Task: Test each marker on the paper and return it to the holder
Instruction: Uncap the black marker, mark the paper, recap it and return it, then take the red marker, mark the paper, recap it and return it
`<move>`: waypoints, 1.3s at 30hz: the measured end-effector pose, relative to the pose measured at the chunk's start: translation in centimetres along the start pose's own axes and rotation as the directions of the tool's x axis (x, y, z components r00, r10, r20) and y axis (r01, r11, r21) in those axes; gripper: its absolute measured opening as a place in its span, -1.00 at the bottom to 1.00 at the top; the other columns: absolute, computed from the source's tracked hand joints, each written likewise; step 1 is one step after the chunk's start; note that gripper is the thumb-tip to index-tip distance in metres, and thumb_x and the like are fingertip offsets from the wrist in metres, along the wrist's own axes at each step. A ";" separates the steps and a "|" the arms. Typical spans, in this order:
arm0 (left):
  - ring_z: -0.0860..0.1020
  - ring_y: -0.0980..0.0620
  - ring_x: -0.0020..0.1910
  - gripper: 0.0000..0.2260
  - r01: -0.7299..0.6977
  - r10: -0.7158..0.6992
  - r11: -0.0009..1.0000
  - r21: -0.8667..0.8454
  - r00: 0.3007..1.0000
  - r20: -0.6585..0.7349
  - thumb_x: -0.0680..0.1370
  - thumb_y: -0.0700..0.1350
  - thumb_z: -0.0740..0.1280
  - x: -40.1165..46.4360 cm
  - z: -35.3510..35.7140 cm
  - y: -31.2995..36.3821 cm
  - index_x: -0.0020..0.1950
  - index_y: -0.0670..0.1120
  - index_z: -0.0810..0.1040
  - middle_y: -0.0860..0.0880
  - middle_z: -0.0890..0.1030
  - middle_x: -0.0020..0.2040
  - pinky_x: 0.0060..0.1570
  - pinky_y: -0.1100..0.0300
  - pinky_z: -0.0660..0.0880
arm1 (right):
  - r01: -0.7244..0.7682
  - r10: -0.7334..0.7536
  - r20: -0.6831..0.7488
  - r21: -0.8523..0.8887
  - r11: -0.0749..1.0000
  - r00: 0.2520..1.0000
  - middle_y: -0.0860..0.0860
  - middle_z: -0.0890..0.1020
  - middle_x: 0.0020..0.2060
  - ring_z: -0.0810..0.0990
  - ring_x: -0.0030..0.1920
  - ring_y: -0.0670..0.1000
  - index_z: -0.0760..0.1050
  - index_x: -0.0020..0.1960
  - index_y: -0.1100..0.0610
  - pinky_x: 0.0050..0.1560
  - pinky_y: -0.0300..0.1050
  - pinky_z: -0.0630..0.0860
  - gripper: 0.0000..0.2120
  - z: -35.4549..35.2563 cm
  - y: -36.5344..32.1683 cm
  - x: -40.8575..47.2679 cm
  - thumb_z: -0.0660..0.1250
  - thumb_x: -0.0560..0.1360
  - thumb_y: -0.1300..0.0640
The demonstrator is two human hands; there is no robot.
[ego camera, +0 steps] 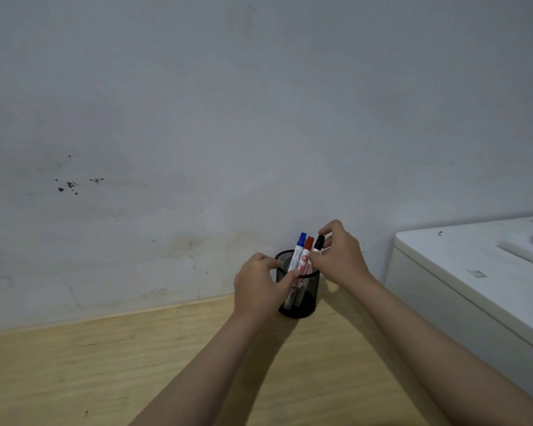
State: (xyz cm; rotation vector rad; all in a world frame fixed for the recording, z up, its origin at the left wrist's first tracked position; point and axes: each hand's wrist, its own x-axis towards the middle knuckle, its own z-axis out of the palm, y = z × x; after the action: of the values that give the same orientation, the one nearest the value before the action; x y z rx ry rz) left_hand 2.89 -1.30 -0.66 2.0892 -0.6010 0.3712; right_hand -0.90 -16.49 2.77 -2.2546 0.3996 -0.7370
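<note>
Left hand (259, 284) fingers clamp the mesh holder (297, 290) to steady it, while right hand (339, 256) fingers pinch the black-capped marker (318, 243) beside the red, likely to lift it.

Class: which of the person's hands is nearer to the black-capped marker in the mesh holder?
The right. The right hand has its fingers pinched on the black-capped marker. The left hand sits lower, gripping the side of the holder.
</note>
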 end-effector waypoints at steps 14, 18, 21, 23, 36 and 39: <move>0.56 0.01 0.05 -0.63 0.029 -0.031 0.997 0.070 0.999 0.022 0.39 0.17 0.39 0.1 0.0 0.1 0.04 -0.06 0.64 0.01 0.61 0.03 0.08 -0.03 0.47 | -0.011 -0.010 -0.048 -0.417 0.909 0.999 0.10 0.45 0.10 0.37 0.18 0.16 0.60 -0.05 0.07 0.10 0.05 0.34 -0.82 0.5 -1.8 1.8 0.35 0.42 0.01; 0.55 -0.01 0.04 -0.63 0.030 -0.034 0.993 0.118 0.999 0.035 0.41 0.17 0.36 -0.2 -0.3 0.6 0.03 -0.06 0.63 0.00 0.60 0.04 0.03 0.06 0.42 | -0.010 0.023 0.017 -0.558 0.830 1.000 0.12 0.42 0.14 0.34 0.19 0.18 0.56 0.07 0.12 0.14 0.08 0.31 -0.72 0.8 -2.1 1.9 0.29 0.46 -0.02; 0.55 -0.02 0.04 -0.64 0.033 -0.039 0.989 0.147 0.998 0.040 0.42 0.18 0.35 -0.2 -0.5 0.9 0.01 -0.07 0.63 0.00 0.60 0.05 -0.02 0.09 0.36 | 0.015 -0.021 -0.004 -0.516 0.856 1.000 0.08 0.44 0.09 0.35 0.16 0.16 0.58 0.01 0.07 0.14 0.07 0.30 -0.80 0.8 -2.4 1.7 0.32 0.43 0.04; 0.55 -0.03 0.04 -0.64 0.036 -0.042 0.987 0.157 0.998 0.039 0.42 0.18 0.34 -0.3 -0.6 1.0 -0.01 -0.09 0.63 -0.01 0.59 0.05 -0.05 0.10 0.32 | 0.039 -0.052 -0.009 -0.525 0.850 0.999 0.05 0.43 0.06 0.35 0.15 0.14 0.58 0.00 0.05 0.15 0.08 0.28 -0.82 0.7 -2.5 1.5 0.34 0.41 0.07; 0.55 -0.05 0.03 -0.62 0.048 -0.054 0.982 0.185 0.998 0.027 0.43 0.20 0.32 -0.3 -0.5 1.2 -0.03 -0.10 0.62 -0.01 0.59 0.04 -0.04 0.08 0.32 | 0.076 -0.040 0.077 -0.546 0.834 0.996 0.02 0.51 0.04 0.38 0.18 0.14 0.56 -0.02 0.02 0.18 0.10 0.27 -0.79 0.0 -2.7 1.8 0.38 0.36 0.02; 0.55 -0.07 0.04 -0.60 0.065 -0.076 0.977 0.202 0.996 0.046 0.44 0.21 0.30 -0.2 -0.4 1.4 -0.05 -0.12 0.61 -0.03 0.58 0.03 -0.04 0.06 0.34 | 0.081 -0.062 0.063 -0.357 0.930 0.996 -0.10 0.63 -0.11 0.40 0.14 0.07 0.56 -0.13 -0.04 0.14 0.06 0.25 -0.87 -0.6 -3.5 0.7 0.42 0.32 0.04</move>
State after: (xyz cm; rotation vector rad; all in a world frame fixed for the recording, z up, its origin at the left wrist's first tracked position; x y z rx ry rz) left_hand 1.95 -1.58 0.49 2.3131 -0.5376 0.3484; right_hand -0.45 -14.72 5.93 -2.6392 0.4608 -0.6851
